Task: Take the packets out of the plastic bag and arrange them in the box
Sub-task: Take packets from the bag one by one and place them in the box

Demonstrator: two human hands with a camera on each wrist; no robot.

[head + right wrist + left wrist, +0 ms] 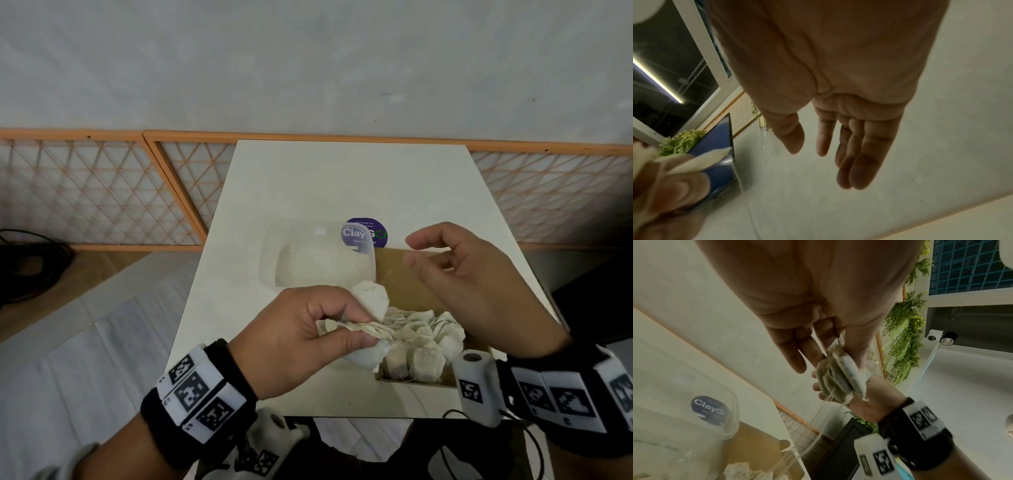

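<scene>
Several white tea-bag packets (419, 342) stand packed in the near end of an open cardboard box (404, 277) on the white table. My left hand (346, 329) hovers over the box's near left corner and pinches a small stack of packets (371, 301) between thumb and curled fingers. In the left wrist view that stack (840, 378) shows edge-on, with thin strings (818, 418) trailing down toward the box (756, 447). My right hand (416, 251) hangs above the box's empty far part, fingers relaxed and holding nothing, as the right wrist view (818, 149) confirms.
A clear plastic container (318, 253) lies on the table left of the box, beside a purple round sticker (366, 233). The white table (342, 181) ends at a wall with an orange lattice panel (102, 192). Black cables (30, 263) lie on the floor at left.
</scene>
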